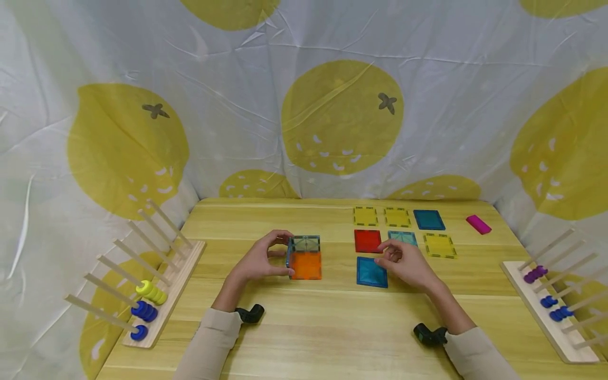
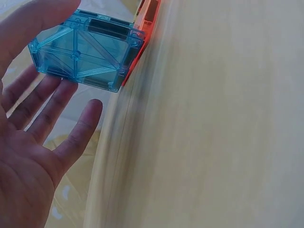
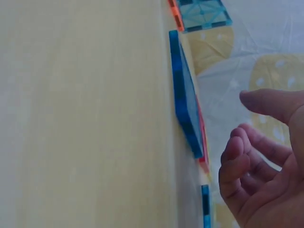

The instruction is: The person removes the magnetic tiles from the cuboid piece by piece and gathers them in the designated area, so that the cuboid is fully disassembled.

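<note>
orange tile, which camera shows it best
The head view: it shows the orange tile from above, its flat face plain. Both wrist views catch only a narrow, edge-on strip of it, cut off at the top of the picture.

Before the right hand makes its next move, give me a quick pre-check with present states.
1. Left hand has the side wall: ok, thumb and fingers grip the standing blue tile.
2. Back wall up: ok, it stands at the far edge of the orange tile.
3. Corner between the walls closed: cannot tell, too small and close to the fingers.
4. Right side of the orange tile free: ok, no wall there.
5. Right hand holds the loose blue tile: not ok, the right wrist view shows a gap between them.
</note>
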